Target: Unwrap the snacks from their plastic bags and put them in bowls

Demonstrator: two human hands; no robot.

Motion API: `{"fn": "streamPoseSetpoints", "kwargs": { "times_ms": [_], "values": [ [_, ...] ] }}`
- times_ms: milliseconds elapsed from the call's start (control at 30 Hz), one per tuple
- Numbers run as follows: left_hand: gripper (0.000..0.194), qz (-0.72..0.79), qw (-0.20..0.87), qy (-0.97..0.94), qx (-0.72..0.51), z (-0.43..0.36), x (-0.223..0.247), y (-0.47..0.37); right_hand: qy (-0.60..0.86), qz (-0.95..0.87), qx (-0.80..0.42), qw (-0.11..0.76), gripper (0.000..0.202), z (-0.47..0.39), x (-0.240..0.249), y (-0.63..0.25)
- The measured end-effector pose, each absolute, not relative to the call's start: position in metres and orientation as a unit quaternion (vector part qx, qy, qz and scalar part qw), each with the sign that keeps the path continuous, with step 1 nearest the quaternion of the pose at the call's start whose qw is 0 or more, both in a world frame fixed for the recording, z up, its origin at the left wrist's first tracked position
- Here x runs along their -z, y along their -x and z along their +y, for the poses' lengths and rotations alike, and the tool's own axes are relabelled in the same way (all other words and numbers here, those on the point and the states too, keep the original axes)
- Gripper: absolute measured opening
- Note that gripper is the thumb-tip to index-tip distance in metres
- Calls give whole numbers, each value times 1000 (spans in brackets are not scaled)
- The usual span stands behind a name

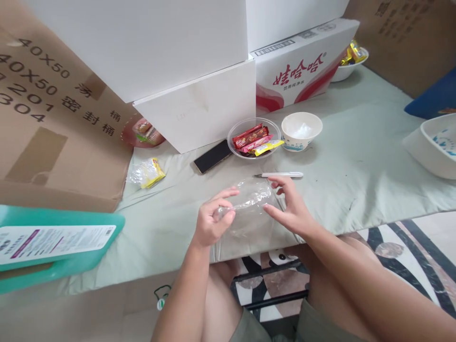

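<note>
A clear plastic bag (251, 199) hangs crinkled over the table's front part, between my two hands. My left hand (213, 218) pinches its left edge between thumb and fingers. At the bag's right side, my right hand (290, 206) has thumb and fingers spread apart; the fingertips are close to the film, and I cannot tell whether they touch it. Just beyond my right fingers lies a white pen (281, 175). Behind it stand a clear round bowl (231, 135) with several wrapped snack bars (254, 140) and a white paper cup (302, 130) with something clear inside.
A black phone (213, 156) lies left of the bowl, a crumpled yellow packet (147, 173) farther left. White boxes (217, 104) line the back. A green jug (64, 242) and brown carton (64, 123) stand left. At right is a white container (427, 147).
</note>
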State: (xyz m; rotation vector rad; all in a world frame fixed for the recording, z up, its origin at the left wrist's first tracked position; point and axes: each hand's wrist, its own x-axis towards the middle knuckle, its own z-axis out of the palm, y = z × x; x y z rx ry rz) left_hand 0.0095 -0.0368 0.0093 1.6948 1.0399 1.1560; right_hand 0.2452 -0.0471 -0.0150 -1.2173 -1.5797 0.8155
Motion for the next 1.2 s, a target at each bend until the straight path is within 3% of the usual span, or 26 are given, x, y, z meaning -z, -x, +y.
{"fn": "streamPoseSetpoints", "kwargs": {
  "times_ms": [133, 300, 467, 633, 733, 800, 900, 1033, 1100, 1200],
  "values": [
    [28, 440, 590, -483, -475, -40, -13, -21, 431, -666, -377, 478, 64, -51, 13, -245],
    [36, 568, 615, -329, -437, -28, -10, -41, 511, -560, -507, 411, 18, -48, 14, -236],
    [48, 532, 705, -311, -351, -20, -7, -45, 515, -349, -610, 491, 37, -37, 13, -230],
    [44, 547, 641, -367, -394, -20, -6, -43, 465, -317, -671, 483, 51, -34, 10, -231],
    [43, 556, 612, -381, -414, -18, -6, -41, 486, -367, -664, 434, 34, -35, 12, -232],
    [42, 564, 598, -379, -425, -17, -5, -40, 513, -372, -629, 450, 27, -35, 13, -232],
    [41, 564, 580, -373, -455, -16, -4, -41, 513, -324, -617, 501, 29, -34, 11, -231],
    [40, 553, 585, -382, -454, -15, -3, -45, 485, -312, -683, 449, 34, -35, 11, -232],
    [40, 552, 578, -388, -458, -13, -2, -45, 494, -337, -677, 429, 26, -34, 14, -233],
    [41, 552, 549, -393, -489, -13, 1, -45, 512, -298, -655, 469, 24, -32, 16, -236]
  ]
}}
